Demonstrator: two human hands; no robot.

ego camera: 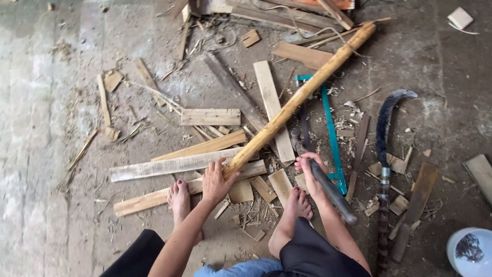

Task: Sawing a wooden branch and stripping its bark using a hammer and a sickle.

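My left hand grips the near end of a long peeled wooden pole that slants up and right across the floor. My right hand is closed on the grey handle of a hammer; its head lies near the pole, by a plank. My two bare feet rest on the ground on either side of the left hand, among wood scraps.
Flat planks and offcuts lie scattered on the concrete floor. A teal-framed saw lies right of the pole. A curved sickle lies further right. A white bucket sits at the bottom right corner.
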